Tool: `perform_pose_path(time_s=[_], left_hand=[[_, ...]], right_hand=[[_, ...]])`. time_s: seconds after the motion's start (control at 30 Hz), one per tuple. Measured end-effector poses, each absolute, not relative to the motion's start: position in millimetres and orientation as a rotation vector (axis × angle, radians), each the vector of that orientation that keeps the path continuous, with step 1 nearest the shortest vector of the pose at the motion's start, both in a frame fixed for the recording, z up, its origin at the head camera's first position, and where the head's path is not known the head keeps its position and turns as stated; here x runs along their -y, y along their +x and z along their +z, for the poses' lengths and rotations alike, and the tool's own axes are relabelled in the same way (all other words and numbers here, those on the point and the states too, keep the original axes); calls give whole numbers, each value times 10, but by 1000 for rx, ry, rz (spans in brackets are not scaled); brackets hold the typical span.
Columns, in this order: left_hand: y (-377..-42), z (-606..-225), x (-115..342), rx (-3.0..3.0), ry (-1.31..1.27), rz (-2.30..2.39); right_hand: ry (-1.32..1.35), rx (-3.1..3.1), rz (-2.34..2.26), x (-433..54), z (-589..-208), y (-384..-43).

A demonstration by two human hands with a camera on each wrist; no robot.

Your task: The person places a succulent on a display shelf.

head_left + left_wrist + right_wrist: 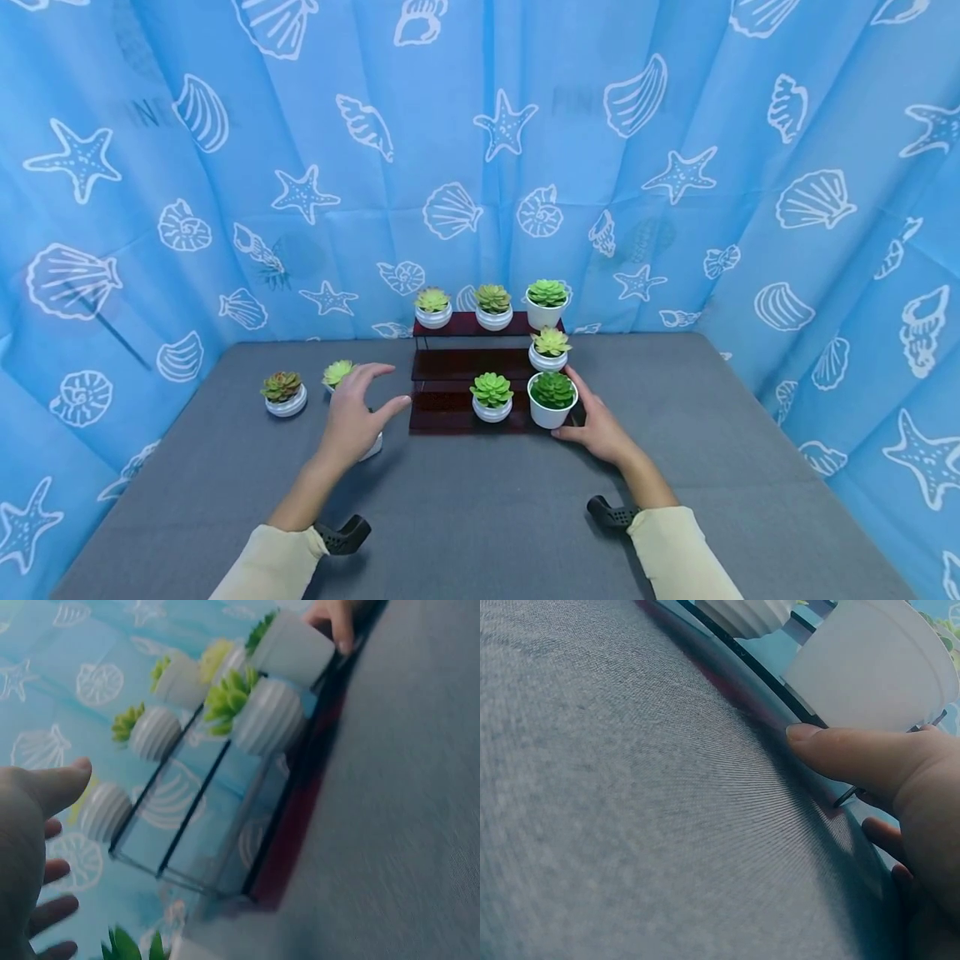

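A tiered shelf rack (pixel 438 414) with dark red boards carries several potted artificial succulents. At its right end my right hand (pixel 597 427) grips the lower corner, thumb on the bottom board's front edge (pixel 780 694), fingers round the side. Right beside that thumb stands a white pot with a dark green succulent (pixel 552 392). A bright green succulent in a ribbed white pot (pixel 492 397) sits left of it on the same board. My left hand (pixel 352 423) hovers left of the rack with thumb and fingers spread, holding nothing. It partly hides a white pot (pixel 372 447) beneath it.
Three potted succulents line the top board, including a white pot (pixel 545 310) at right. A yellow-green succulent (pixel 550 346) stands on the middle board. On the grey tabletop (pixel 480 517) at left are a reddish succulent (pixel 283 392) and a light green one (pixel 337 373). Blue curtain hangs behind.
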State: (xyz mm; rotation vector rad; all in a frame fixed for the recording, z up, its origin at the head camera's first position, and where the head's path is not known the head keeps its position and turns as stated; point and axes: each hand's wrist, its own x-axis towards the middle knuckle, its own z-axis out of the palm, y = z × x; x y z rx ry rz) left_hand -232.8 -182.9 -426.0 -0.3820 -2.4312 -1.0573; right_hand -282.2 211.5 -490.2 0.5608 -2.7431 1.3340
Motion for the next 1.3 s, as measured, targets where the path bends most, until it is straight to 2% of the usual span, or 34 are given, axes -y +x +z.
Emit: perform_pose_path(time_s=[0.3, 0.67, 1.3], left_hand=[[-2198, -4462, 2093, 2649, -161, -926], [-2042, -4591, 2331, 2739, -38, -887], [-1981, -4680, 2329, 2731, 204, -1250]], right_hand=[[558, 2747, 1317, -2118, -4914, -2832], [560, 2738, 1284, -2116, -4932, -2833], [553, 2745, 1316, -2117, -4918, -2828]])
